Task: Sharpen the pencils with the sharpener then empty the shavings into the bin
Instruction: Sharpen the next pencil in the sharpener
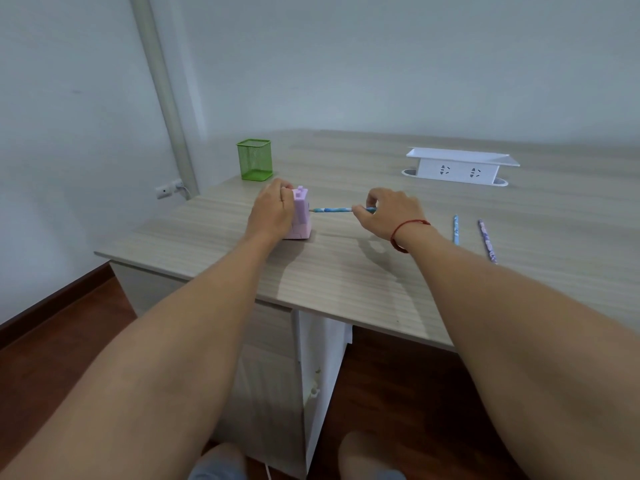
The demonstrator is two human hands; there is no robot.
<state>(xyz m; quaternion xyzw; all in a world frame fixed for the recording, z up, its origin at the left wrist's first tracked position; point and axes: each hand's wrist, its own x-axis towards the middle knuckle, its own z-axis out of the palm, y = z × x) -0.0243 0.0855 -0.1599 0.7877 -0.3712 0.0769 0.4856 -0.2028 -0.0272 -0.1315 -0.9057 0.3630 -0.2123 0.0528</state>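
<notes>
Pencil [332,209], pinched level by right hand [389,216] fingers [371,197], meets sharpener [300,214] gripped by left hand [272,213].

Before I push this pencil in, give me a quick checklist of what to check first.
1. Sharpener steadied: left hand grips the pink sharpener, which stands on the table. Ok.
2. Pencil held: right hand pinches the blue pencil near its back end. Ok.
3. Alignment: the pencil lies level, tip at the sharpener's side. Ok.
4. Tip inside the hole, and how full the shavings drawer is: cannot tell.
5. Bin ready: green mesh bin stands upright behind the sharpener. Ok.
6. Next pencils: second blue pencil and purple pencil lie on the table to your right. Ok.
</notes>
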